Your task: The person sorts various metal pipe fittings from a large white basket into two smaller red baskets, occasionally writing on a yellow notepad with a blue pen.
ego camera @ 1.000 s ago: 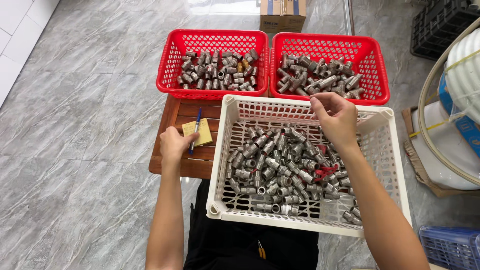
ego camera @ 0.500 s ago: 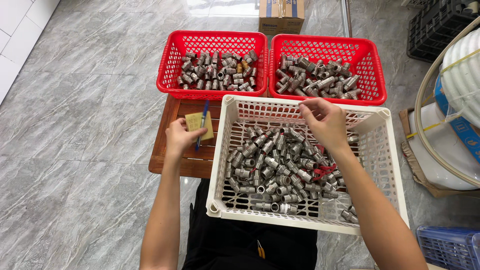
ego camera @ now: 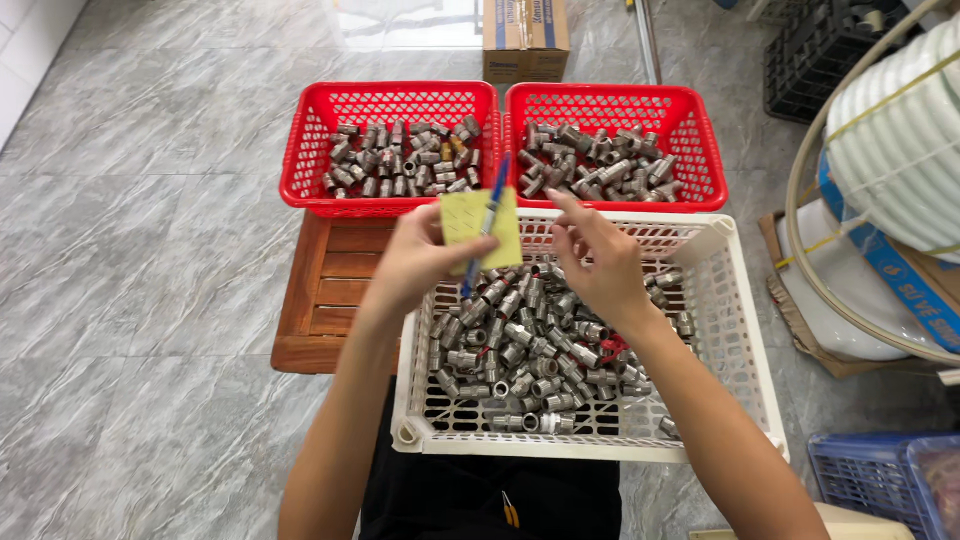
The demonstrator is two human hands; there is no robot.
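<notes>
Holding a yellow note pad (ego camera: 481, 229) and blue pen (ego camera: 487, 222) pinched together, the left hand (ego camera: 420, 258) hovers over the white crate (ego camera: 745, 340), raised from the wooden stool (ego camera: 330, 300) since earlier; the right hand (ego camera: 598, 262), fingers loosely apart, hangs above the metal fittings (ego camera: 520, 350), near the red baskets (ego camera: 300, 160)

Two red plastic mesh baskets (ego camera: 300, 150) (ego camera: 700, 140) of grey metal fittings stand ahead of me on grey marble floor tiles (ego camera: 130, 250), beside a brown slatted wooden stool (ego camera: 330, 300), a brown cardboard box (ego camera: 525, 40) and a black plastic crate (ego camera: 810, 50).
</notes>
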